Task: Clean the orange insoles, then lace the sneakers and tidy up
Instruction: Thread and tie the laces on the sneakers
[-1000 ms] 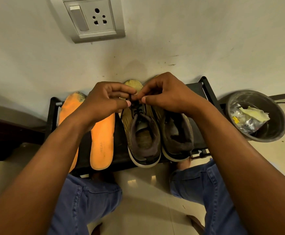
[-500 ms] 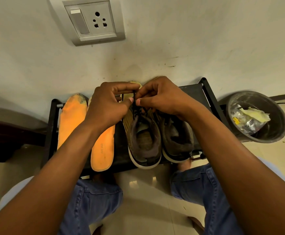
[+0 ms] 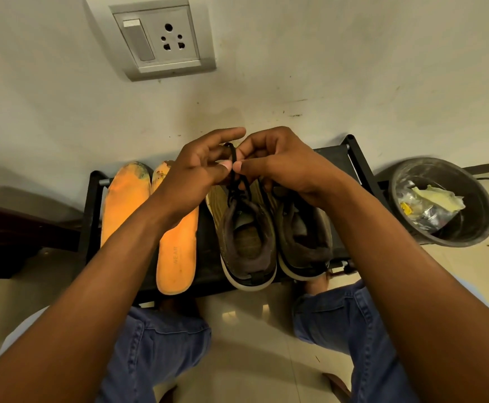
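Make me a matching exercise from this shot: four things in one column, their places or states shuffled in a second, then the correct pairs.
Things
1. black lace
2. orange insoles
3. sneakers
4. bin

Places or states
A. lying flat on the left part of the black rack
B. on the floor right of the rack, holding wrappers
C. pinched between left hand and right hand
D. side by side on the rack, heels toward the camera

Pairs: 1-C, 2-A, 3-D, 4-B
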